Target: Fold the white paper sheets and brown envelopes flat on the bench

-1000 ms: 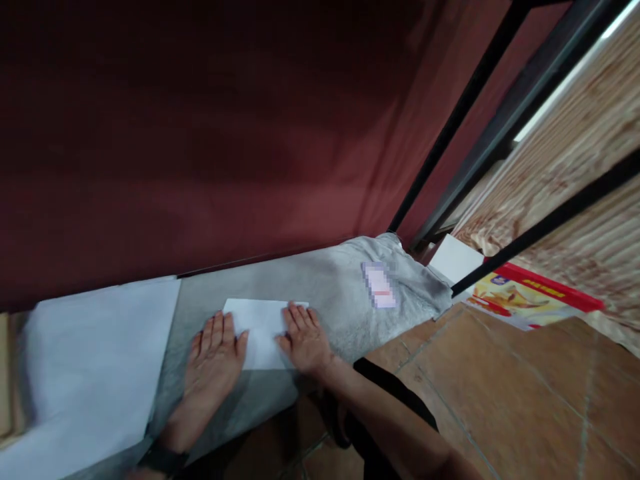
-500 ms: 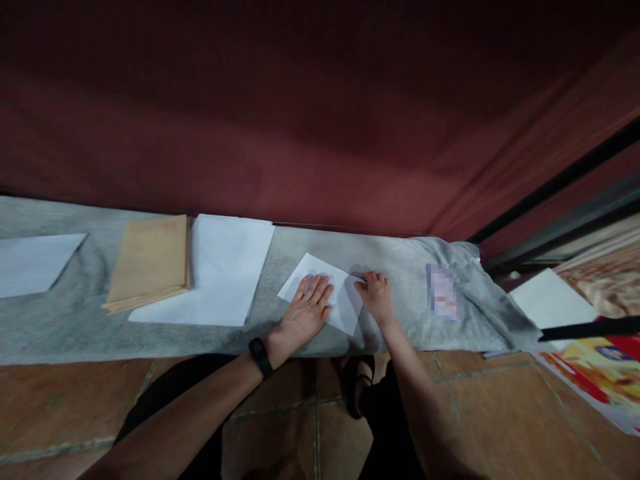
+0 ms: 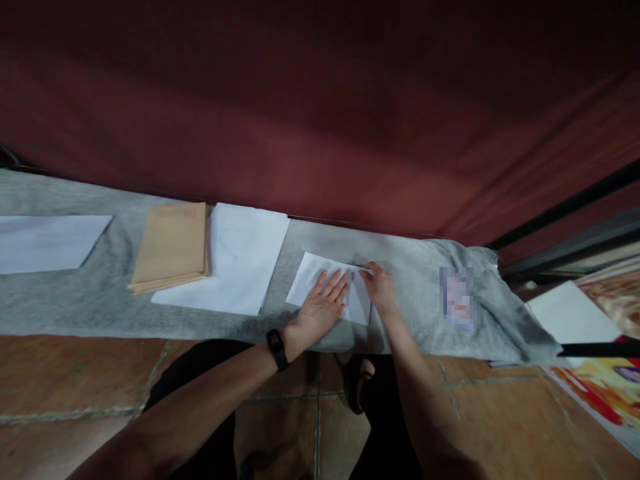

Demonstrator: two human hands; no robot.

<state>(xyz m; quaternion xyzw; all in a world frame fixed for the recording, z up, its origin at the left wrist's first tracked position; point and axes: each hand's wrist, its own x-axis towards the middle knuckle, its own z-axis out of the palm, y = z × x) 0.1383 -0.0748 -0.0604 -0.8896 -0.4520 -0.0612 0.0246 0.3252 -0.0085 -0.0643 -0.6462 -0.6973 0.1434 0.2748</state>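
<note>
A small white sheet of paper (image 3: 304, 283) lies slightly turned on the grey cloth. My left hand (image 3: 323, 310) rests flat on its middle with the fingers spread, covering part of it. At the paper's upper right corner, the thumb and fingers of my right hand (image 3: 380, 288) close on the edge. Whether the paper is folded into layers, I cannot tell. To the left, a stack of brown envelopes (image 3: 173, 243) overlaps larger white sheets (image 3: 245, 260).
Grey cloth (image 3: 120, 313) covers the narrow bench before a dark red wall (image 3: 320, 153). Another white sheet (image 3: 45, 243) lies far left. A blurred-out card (image 3: 457, 297) is at right. Beyond the bench's right end are a white sheet (image 3: 573, 317), a black bar (image 3: 595, 349) and a colourful printed bag (image 3: 605, 393).
The small paper has turned to sit straighter, and my left hand has slid right across it. My right hand stays at its upper right corner. The whole view has shifted a little.
</note>
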